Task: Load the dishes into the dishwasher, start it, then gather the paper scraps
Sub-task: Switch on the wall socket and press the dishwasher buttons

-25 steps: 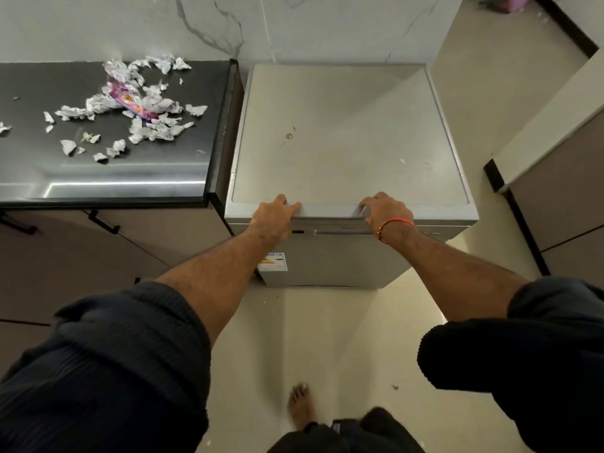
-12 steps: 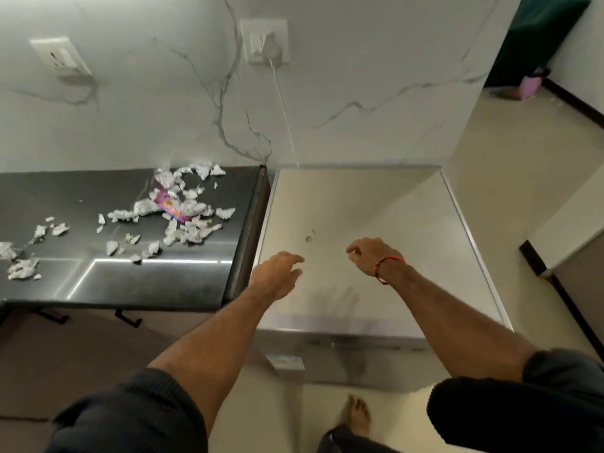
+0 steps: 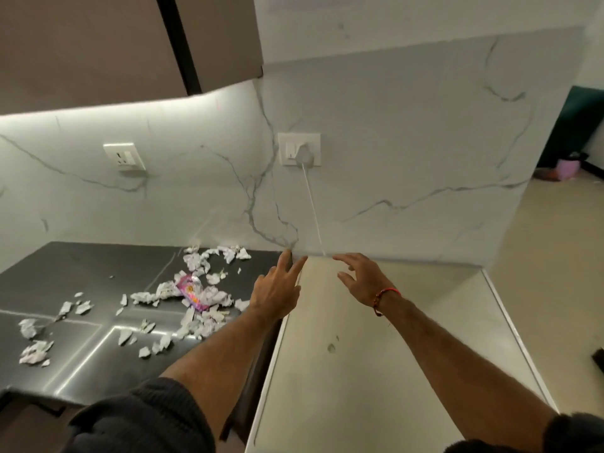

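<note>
At centre of frame my left hand (image 3: pixel 277 294) and right hand (image 3: pixel 362 281) hang open above the dishwasher (image 3: pixel 376 354), fingers spread, holding nothing. Its front is out of view, so I can't tell if it's loaded or running. Paper scraps (image 3: pixel 196 299) lie scattered on the dark counter (image 3: pixel 81 273), centre-left, not gathered yet, prob. the next step.

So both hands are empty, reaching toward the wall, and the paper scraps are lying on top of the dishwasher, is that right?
Not quite. The head view shows the paper scraps on the dark counter left of the dishwasher, not on it. The rest holds: left hand and right hand are empty, reaching toward the wall.
</note>
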`<state>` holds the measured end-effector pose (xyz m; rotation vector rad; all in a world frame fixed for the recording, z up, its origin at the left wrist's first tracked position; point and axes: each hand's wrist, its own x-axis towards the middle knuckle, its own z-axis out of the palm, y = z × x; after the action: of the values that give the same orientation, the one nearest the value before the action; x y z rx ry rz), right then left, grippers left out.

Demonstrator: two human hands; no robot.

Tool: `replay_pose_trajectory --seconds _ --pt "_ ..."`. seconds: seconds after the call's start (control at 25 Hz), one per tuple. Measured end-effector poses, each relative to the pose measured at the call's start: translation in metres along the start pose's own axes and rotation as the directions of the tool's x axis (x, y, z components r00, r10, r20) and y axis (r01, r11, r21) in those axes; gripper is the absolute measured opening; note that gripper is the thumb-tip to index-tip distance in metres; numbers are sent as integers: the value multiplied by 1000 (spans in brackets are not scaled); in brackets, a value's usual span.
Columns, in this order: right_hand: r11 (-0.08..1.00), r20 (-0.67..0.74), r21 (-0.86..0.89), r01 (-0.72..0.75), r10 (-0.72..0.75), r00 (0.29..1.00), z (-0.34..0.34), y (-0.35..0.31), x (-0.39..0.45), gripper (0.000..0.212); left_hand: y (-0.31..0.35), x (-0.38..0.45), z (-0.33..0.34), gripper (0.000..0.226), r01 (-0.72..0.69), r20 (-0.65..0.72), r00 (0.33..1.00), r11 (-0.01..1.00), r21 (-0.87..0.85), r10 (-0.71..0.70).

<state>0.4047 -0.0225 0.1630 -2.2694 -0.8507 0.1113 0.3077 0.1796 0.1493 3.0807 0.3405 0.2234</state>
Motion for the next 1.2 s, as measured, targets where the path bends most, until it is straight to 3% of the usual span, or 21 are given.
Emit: replay_pose_trajectory --seconds 0.16,0.32,0.56,0.8,0.88,0.92,0.96,1.0,1.08,1.2 --pt "1000 -88 -13 24 -25 996 -19 -28 48 55 -28 61 -38 90 -58 -89 994 997 41 62" --pt "999 -152 -52 10 -18 988 -34 -66 97 60 -59 122 -69 107 -71 -92 993 997 34 74" --pt "992 -214 -124 -31 3 977 -26 -110 164 60 -105 211 -90 107 -125 -166 975 981 147 149" --pt "970 -263 -213 -116 57 963 -24 -105 190 58 -114 264 -89 112 -158 -135 971 956 248 196" --pt "963 -288 -231 -136 66 955 -25 -103 192 55 -111 269 -87 98 -180 -131 966 941 285 224" --pt "963 -301 -227 -148 75 951 -24 -101 192 53 -111 266 -88 71 -198 -123 961 925 325 249" --pt "962 -311 -221 -159 85 947 -22 -99 191 52 -117 259 -85 30 -228 -99 955 904 362 280" --pt "962 -316 -216 -168 94 944 -20 -98 190 50 -122 253 -79 22 -252 -114 944 902 352 308" --pt "959 -312 -224 -176 101 945 -15 -98 187 49 -135 247 -68 48 -272 -150 928 897 347 340" --pt "962 -311 -217 -169 96 946 -7 -106 186 46 -147 233 -64 19 -290 -243 912 939 183 329"
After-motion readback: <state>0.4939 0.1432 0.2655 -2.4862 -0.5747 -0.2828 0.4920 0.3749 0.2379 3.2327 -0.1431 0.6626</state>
